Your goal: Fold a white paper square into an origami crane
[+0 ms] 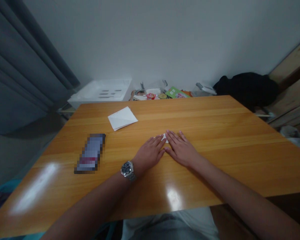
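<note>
Both hands lie on a small white piece of paper (167, 141) in the middle of the wooden table (215, 133). My left hand (151, 151), with a metal watch (127, 168) on its wrist, rests flat with the fingers stretched toward the paper's left side. From the right, my right hand (181, 147) presses down flat, its fingers stretched out over the other side. The fingertips nearly meet, and the thumbs come close together below. Only a little white shows between the fingers; the paper's full shape is hidden.
A small stack of white paper sheets (122, 118) lies at the back left. Nearer on the left is a pixelated phone (91, 153). Behind the table stand a white foam tray (107, 90) and a green packet (176, 92) among other items. A black cloth heap (247, 88) sits at right.
</note>
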`<state>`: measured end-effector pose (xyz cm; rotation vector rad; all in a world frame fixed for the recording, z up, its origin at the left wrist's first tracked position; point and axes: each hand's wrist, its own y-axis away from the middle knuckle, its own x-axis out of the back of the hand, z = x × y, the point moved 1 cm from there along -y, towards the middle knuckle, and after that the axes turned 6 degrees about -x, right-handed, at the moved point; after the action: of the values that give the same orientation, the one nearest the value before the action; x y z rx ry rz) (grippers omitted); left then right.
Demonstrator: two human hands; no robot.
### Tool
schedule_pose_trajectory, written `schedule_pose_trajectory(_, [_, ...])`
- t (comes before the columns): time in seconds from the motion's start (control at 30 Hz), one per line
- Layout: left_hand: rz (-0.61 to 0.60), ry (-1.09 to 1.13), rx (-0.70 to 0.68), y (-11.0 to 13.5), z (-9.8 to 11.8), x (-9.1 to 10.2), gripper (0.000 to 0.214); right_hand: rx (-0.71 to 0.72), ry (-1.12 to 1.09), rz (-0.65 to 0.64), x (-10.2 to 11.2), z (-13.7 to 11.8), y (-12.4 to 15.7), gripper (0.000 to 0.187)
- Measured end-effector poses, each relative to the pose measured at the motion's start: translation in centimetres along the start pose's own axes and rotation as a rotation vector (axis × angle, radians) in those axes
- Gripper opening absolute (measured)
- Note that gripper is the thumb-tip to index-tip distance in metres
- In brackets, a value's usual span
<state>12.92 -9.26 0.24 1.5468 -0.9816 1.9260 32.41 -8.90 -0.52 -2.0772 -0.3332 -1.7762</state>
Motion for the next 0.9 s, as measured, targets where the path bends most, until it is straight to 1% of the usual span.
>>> schedule_pose_trajectory(0.13, [-0.004,-0.023,-0.021,0.4,0.0,0.1,0.049,-0.014,0.000,-0.005,0.0,0.5,0.2,0.069])
schedule_pose_trajectory(0.37, [-0.007,-0.013,-0.004,0.4,0.0,0.3,0.048,-0.092,0.014,0.010,0.2,3.3,1.8,0.069])
schedule_pose_trajectory(0.5, [-0.015,-0.014,0.021,0.2,0.1,0.4,0.048,-0.126,0.009,-0.024,0.7,4.0,2.3,0.070])
schedule_pose_trajectory(0.6, [-0.019,-0.017,0.022,0.1,0.2,0.5,0.048,-0.180,0.010,-0.042,1.3,4.3,2.3,0.071])
schedule_pose_trajectory(0.7, [-0.006,-0.020,0.018,0.1,0.2,0.5,0.047,-0.197,0.002,0.027,2.0,4.0,2.0,0.071])
schedule_pose_trajectory(0.8, [0.011,-0.022,0.011,0.2,0.1,0.3,0.047,-0.086,-0.041,0.086,2.3,2.4,1.3,0.068])
schedule_pose_trajectory(0.9, [0.028,-0.023,0.006,0.2,0.0,0.0,0.046,0.014,-0.081,0.059,1.9,0.6,0.1,0.069])
